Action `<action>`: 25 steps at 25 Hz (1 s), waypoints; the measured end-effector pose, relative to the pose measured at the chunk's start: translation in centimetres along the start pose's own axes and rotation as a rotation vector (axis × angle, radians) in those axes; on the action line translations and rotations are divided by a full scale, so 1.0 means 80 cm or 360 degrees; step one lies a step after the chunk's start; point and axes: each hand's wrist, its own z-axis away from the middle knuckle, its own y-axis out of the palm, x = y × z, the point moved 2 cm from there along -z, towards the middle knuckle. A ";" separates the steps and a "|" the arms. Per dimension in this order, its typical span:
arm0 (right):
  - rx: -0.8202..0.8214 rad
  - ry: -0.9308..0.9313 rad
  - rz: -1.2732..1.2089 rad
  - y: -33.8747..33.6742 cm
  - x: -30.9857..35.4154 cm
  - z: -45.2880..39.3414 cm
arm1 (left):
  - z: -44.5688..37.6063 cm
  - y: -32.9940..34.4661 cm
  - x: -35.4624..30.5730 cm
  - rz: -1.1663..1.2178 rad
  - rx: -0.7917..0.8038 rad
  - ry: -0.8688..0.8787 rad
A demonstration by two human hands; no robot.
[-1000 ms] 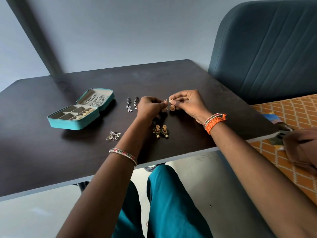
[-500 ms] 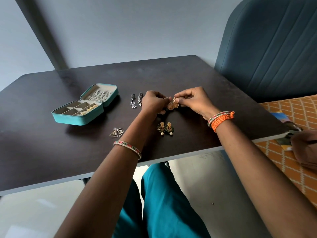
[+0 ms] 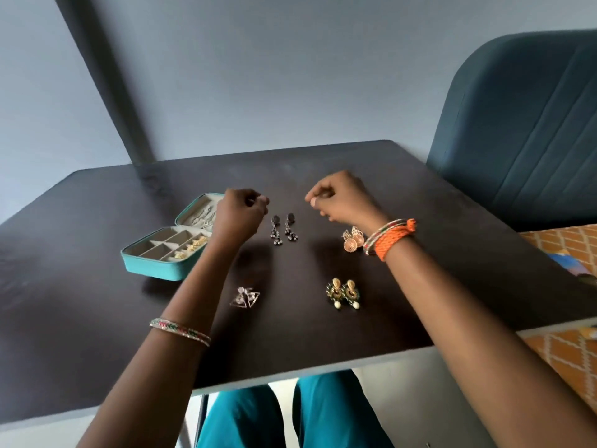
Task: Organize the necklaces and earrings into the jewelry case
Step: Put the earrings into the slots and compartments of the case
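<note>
Risk item: your left hand point(image 3: 240, 215) and right hand point(image 3: 339, 202), fingers curled, contents unclear, hover over black earrings point(image 3: 284, 231); blurred haste could scatter them off the counter point(image 3: 97, 318).

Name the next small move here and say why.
Probably: the left hand reaches for the dark silver earrings just to its right and carries them to the open jewelry case. Both hands hover with curled fingers and seem to hold nothing, four pairs lie loose on the table, and the case shows free compartments.
</note>
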 end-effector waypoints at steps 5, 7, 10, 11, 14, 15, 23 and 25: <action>0.0147 0.0175 0.0339 0.053 -0.003 -0.037 | -0.008 0.011 0.016 -0.0272 0.0251 0.0057; 0.0249 0.0167 0.0360 0.055 0.004 -0.041 | -0.011 0.014 0.017 -0.0351 0.0187 0.0075; 0.0355 0.0107 0.0370 0.054 0.009 -0.038 | -0.013 0.015 0.023 -0.0426 0.0137 0.0122; 0.0351 0.0105 0.0355 0.053 0.008 -0.036 | -0.013 0.015 0.024 -0.0427 0.0137 0.0137; 0.0263 0.0105 0.0332 0.055 0.004 -0.029 | -0.013 0.017 0.025 -0.0540 0.0177 0.0181; 0.0199 0.0090 0.0336 0.056 0.003 -0.027 | -0.013 0.018 0.024 -0.0583 0.0196 0.0200; -0.0279 -0.0150 -0.0011 0.043 0.016 -0.020 | -0.003 0.004 0.009 0.0389 -0.0197 0.0308; -0.0328 -0.0237 -0.0128 0.041 0.021 -0.019 | -0.005 0.002 0.008 0.0594 -0.0207 0.0305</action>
